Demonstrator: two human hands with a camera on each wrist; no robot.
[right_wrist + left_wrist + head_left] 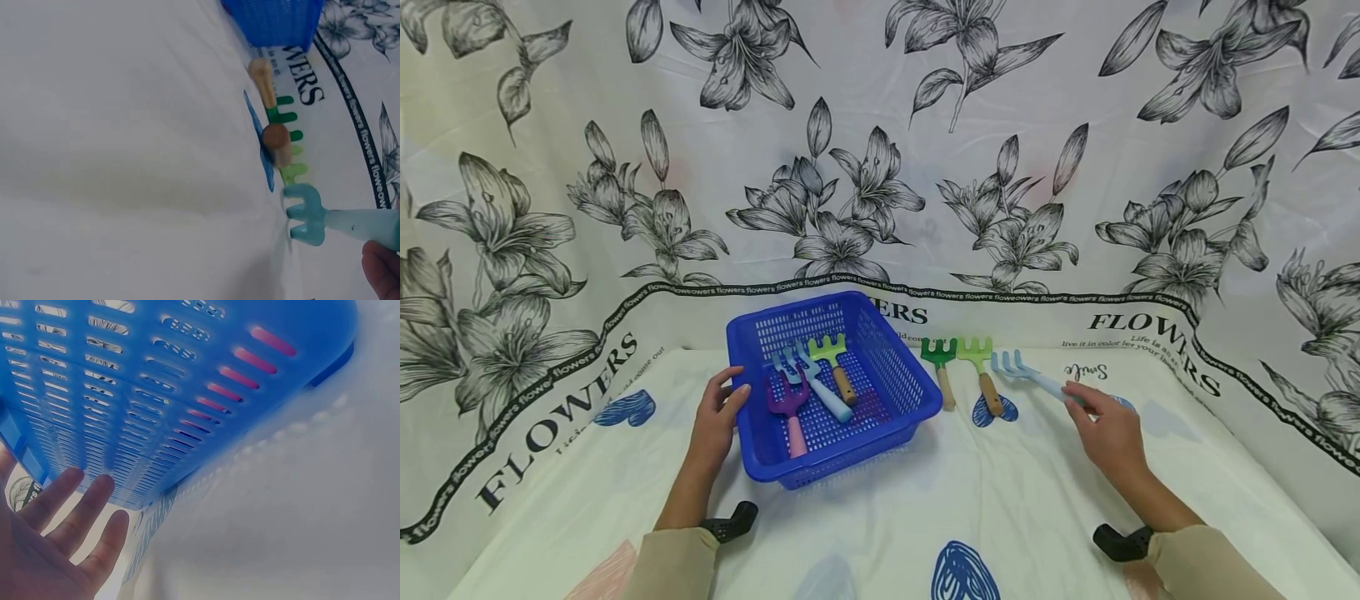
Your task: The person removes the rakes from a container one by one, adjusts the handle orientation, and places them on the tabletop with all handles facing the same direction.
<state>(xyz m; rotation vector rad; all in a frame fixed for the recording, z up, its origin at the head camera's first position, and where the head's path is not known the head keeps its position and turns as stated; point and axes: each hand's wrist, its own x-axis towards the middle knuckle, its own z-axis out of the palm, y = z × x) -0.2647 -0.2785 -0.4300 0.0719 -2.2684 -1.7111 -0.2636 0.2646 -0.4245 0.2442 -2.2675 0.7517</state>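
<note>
A blue plastic basket (842, 454) stands left of centre on the cloth. My left hand (718, 412) holds its left rim with thumb and forefinger; in the left wrist view, the other fingers (94, 494) extend beside the slotted outer wall. Inside lie several toy hand forks, among them a purple one with a pink handle (796, 435), a light blue one (829, 400) and a yellow-green one with a wooden handle (844, 385). My right hand (1105, 425) pinches the handle of another light blue hand fork (1037, 379), its tines pointing left.
Right of the basket, a dark green fork (943, 379) and a light green fork (987, 383) lie side by side, wooden handles toward me. A white cloth (880, 542) with printed hearts covers the table. Flower-printed curtain (880, 250) rises behind and at both sides.
</note>
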